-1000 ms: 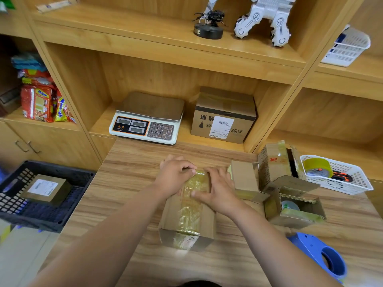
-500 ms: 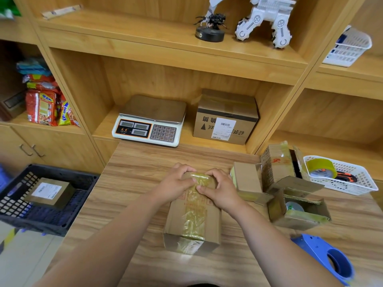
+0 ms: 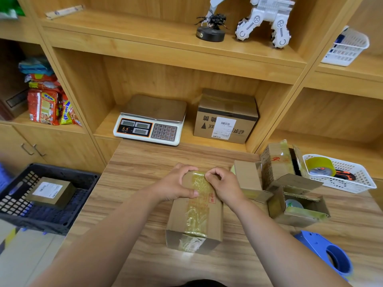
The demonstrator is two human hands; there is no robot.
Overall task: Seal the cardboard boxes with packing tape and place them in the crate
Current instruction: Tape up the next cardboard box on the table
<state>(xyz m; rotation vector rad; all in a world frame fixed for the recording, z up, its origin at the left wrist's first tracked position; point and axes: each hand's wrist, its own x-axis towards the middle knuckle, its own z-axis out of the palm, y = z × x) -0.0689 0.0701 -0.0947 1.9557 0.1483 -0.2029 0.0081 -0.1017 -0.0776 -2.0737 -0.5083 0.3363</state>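
Curled tighter than before, left hand (image 3: 176, 184) gripping cardboard box (image 3: 196, 222) at far edge, right hand (image 3: 226, 187) pinching tape (image 3: 199, 184) there

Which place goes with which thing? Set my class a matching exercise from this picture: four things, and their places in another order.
Things
1. small brown cardboard box with white label
2. yellow roll of packing tape
3. white digital scale
4. blue plastic tape dispenser

Places
A. in the white plastic basket
B. on the wooden table
C. in the black plastic crate
D. on the wooden shelf

Pairs: 1-C, 2-A, 3-D, 4-B
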